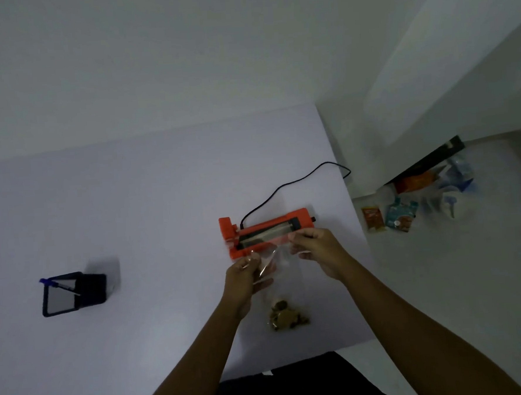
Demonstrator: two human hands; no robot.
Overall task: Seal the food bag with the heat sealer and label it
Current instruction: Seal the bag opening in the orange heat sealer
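Observation:
An orange heat sealer lies on the white table, its black cord running off the far right edge. A clear food bag with brown food pieces at its bottom lies just in front of the sealer, its open top reaching the sealing bar. My left hand pinches the bag's top left corner. My right hand pinches the top right corner, right beside the sealer's front edge.
A black holder with a blue pen stands on the table's left side. Right of the table, on a lower white surface, lie several snack packets and a dark box. The table's right edge runs close by the sealer.

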